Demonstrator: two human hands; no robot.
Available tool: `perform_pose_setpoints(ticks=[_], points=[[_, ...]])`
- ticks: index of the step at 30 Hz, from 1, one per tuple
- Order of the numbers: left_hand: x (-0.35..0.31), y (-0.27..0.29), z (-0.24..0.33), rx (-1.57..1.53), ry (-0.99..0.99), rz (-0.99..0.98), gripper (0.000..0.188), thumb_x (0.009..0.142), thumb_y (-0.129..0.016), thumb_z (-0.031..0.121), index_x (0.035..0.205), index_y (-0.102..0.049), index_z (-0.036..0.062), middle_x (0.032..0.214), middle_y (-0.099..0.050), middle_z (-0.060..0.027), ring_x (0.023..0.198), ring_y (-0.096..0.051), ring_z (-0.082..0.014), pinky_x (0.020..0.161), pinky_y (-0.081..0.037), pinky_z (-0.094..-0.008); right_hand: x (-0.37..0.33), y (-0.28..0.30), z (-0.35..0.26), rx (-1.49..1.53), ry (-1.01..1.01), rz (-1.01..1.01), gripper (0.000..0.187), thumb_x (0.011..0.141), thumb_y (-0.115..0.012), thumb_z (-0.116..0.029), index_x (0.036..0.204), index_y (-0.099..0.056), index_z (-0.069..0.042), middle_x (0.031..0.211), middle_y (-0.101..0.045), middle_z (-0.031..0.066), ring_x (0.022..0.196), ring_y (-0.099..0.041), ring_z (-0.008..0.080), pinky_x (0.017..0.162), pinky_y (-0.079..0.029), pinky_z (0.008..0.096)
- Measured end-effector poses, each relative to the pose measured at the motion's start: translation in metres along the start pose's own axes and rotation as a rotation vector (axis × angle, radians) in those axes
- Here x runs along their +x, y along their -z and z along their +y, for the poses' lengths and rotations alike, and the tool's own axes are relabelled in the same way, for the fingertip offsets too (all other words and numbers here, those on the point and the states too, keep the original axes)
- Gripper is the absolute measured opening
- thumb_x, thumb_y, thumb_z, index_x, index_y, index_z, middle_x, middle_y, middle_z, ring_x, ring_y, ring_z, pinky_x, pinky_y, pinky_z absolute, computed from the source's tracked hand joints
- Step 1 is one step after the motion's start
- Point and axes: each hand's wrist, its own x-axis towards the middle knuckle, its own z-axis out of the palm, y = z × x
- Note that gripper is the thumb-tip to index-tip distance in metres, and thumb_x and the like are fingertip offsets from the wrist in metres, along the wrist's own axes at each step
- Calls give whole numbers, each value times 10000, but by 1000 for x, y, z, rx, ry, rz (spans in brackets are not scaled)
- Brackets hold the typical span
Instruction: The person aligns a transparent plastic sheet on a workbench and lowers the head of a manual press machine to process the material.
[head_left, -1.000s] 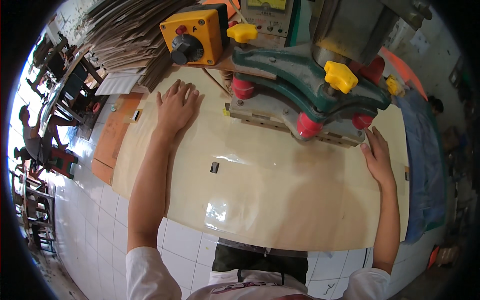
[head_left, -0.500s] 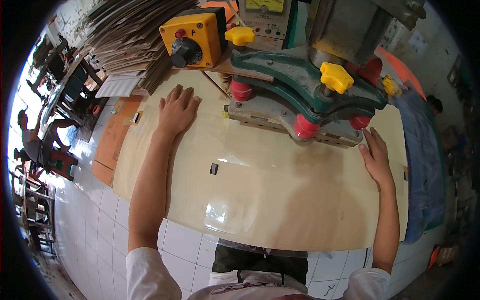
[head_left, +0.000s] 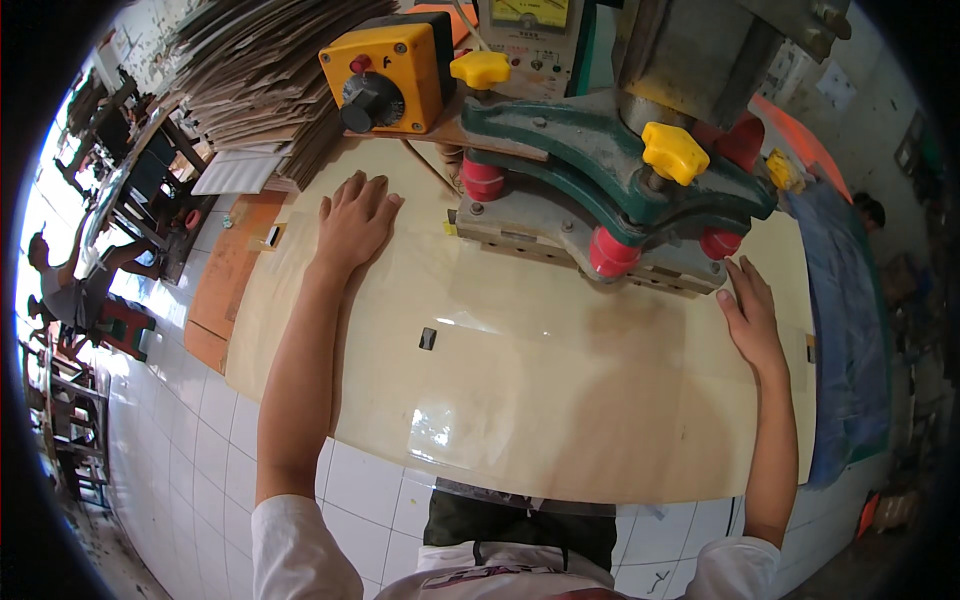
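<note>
I have the right hand (head_left: 752, 305) just beside the right end of the grey press plate (head_left: 535, 225), which lies to its left; whether the fingertips touch it I cannot tell. The plate's long axis runs left to right, its right end slanting a little toward the body, so the right hand is clearly the nearer one. The left hand (head_left: 357, 225) lies palm down, fingers loosely spread, on the cream sheet (head_left: 500, 400), well apart from the plate's other end. Both hands look open, and I see nothing held in either.

The sheet is glossy and broad, overlapping the brown counter (head_left: 215, 305) at the left. A small dark piece (head_left: 428, 338) sits on it, between the arms. Behind stand a yellow control box (head_left: 375, 80) and stacked boards (head_left: 260, 90); white floor tiles (head_left: 370, 490) show below (someone sits far off, left, on a red stool (head_left: 127, 325)).
</note>
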Motion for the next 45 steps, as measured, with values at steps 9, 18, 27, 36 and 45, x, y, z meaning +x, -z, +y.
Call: perform_pose_setpoints(ticks=[9, 18, 27, 36, 45], points=[[0, 5, 3, 13, 20, -38, 514, 1012, -470, 479, 1404, -552, 156, 1512, -446, -187, 1436, -368, -357, 1163, -234, -609, 0, 1, -4, 4, 7, 4, 538, 1007, -530, -361, 1476, -481, -102, 1568, -367, 226, 1464, -320, 381, 1208, -178, 509], [1, 2, 0, -8, 30, -41, 532, 999, -471, 495, 1407, -544, 161, 1522, -435, -180, 1448, -349, -348, 1176, -213, -606, -1, 2, -2, -12, 8, 5, 536, 1002, -535, -351, 1471, -485, -95, 1563, -372, 231, 1458, -325, 393, 1203, -184, 514], [2, -2, -3, -17, 31, -35, 517, 986, -493, 484, 1388, -552, 165, 1514, -446, -160, 1445, -348, -343, 1176, -209, -616, -1, 2, -4, 14, 12, 17, 535, 999, -541, -354, 1466, -494, -98, 1557, -383, 227, 1462, -323, 389, 1201, -182, 529], [3, -4, -6, -15, 8, -14, 513, 990, -492, 484, 1377, -564, 156, 1510, -449, -164, 1437, -359, -351, 1168, -218, -625, 0, 0, -1, -8, 9, 2, 541, 1001, -539, -367, 1477, -486, -115, 1571, -365, 218, 1467, -319, 380, 1209, -173, 527], [2, -2, -4, -8, 16, -22, 506, 995, -485, 482, 1379, -559, 163, 1510, -448, -165, 1434, -365, -353, 1162, -223, -629, 0, -1, 0, -6, 12, 15, 542, 1003, -533, -393, 1470, -491, -120, 1566, -371, 218, 1467, -319, 383, 1202, -179, 546]])
